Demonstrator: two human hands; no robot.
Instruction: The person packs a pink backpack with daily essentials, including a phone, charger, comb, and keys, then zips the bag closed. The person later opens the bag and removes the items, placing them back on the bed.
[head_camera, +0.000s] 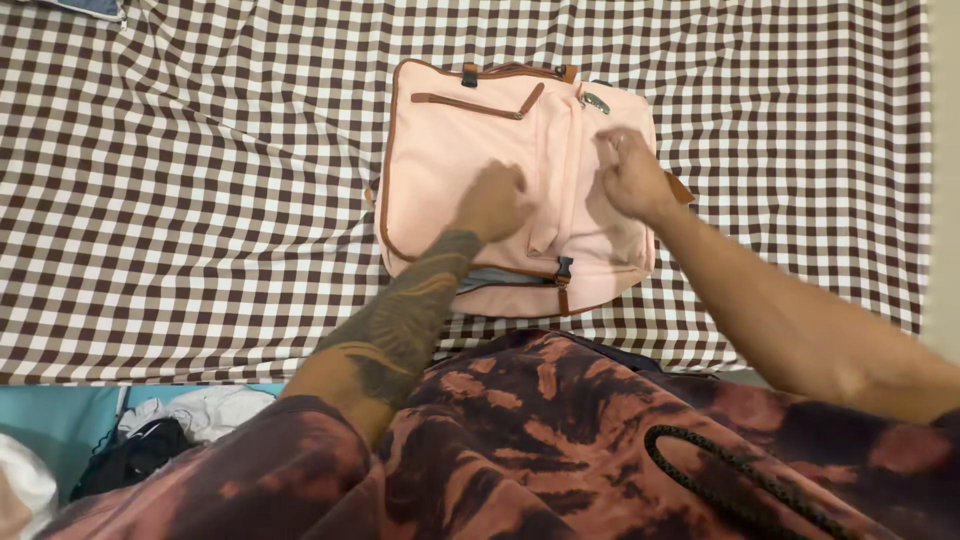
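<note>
Hands (560, 190) pressing flat on pink backpack (450, 150), checkered cloth (200, 200) beneath, clothes pile (170, 430) nearby

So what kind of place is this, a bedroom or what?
Probably a bedroom at home: a pink backpack lies on a brown-and-white checked sheet like a bed, with loose clothes heaped beside it on the floor.
</note>
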